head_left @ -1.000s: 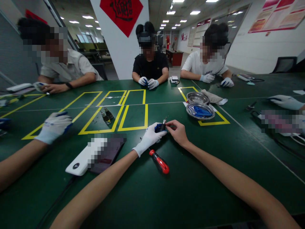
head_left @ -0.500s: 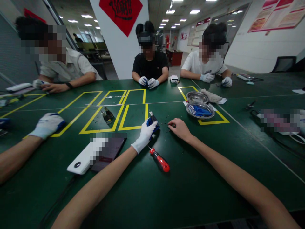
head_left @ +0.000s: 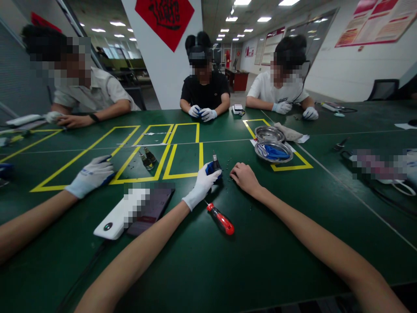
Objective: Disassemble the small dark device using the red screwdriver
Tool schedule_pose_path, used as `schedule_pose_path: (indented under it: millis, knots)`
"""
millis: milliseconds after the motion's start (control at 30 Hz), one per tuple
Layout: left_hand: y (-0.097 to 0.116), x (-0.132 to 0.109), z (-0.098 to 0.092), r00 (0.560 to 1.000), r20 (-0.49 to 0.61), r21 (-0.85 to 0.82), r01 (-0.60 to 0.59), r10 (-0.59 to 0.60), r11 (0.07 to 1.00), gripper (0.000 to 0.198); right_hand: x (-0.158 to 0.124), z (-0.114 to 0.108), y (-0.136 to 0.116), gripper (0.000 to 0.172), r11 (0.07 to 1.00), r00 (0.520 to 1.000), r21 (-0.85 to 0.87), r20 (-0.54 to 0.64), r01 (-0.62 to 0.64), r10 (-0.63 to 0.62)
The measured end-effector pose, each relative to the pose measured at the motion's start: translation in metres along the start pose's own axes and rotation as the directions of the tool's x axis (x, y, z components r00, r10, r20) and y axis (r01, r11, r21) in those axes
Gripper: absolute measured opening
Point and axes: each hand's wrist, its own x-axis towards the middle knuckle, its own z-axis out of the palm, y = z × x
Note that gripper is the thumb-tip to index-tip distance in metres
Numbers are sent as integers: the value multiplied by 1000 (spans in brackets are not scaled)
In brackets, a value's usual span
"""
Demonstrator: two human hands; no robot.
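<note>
Your left hand [head_left: 202, 179] clasps a black part [head_left: 216, 164]; your right hand [head_left: 245, 177] curls its fingers near small bits [head_left: 227, 164], pinch unclear.

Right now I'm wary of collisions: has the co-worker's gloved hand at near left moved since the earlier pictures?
Yes, rightward: the co-worker's gloved hand now reaches the corner of the next yellow tape frame.
</note>
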Motion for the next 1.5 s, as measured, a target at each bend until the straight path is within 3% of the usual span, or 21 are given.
schedule_pose_path:
  millis: [167, 433, 533, 667, 767, 900, 1033, 1133, 1333, 1500]
  knots:
    - [5, -3, 1, 998, 67, 49, -14, 11, 999, 47, 2, -2, -2, 11, 947, 993, 322, -113, -5, 43]
    - [7, -6, 4, 989, 132, 86, -75, 63, 994, 43, 4, -9, -14, 12, 730, 965, 683, -170, -30, 198]
    - [9, -8, 5, 987, 148, 119, -77, 59, 990, 42, 0, -11, -17, 14, 792, 967, 610, -216, 26, 135]
    - [10, -11, 6, 988, 135, 186, -95, 71, 978, 38, -5, -13, -20, 14, 924, 975, 374, -221, 85, -1]
    - [11, -14, 6, 989, 130, 233, -96, 67, 968, 35, -6, -13, -24, 15, 953, 979, 293, -202, 82, -22]
    - [15, -17, 5, 990, 126, 269, -96, 63, 958, 32, -5, -13, -26, 11, 939, 982, 342, -190, 45, 22]
    - [19, -19, 6, 992, 118, 267, -69, 39, 961, 32, -1, -13, -22, 9, 846, 979, 533, -167, -9, 116]
    - [21, -21, 5, 991, 131, 271, -66, 31, 960, 32, 1, -14, -21, 13, 810, 978, 586, -159, -14, 132]
    - [18, -19, 5, 991, 123, 312, -79, 43, 947, 33, -2, -20, -23, 15, 936, 985, 328, -152, 126, -79]
    - [17, -16, 6, 983, 150, 322, -149, 105, 935, 31, 0, -29, -21, 19, 948, 957, 132, -53, 291, -287]
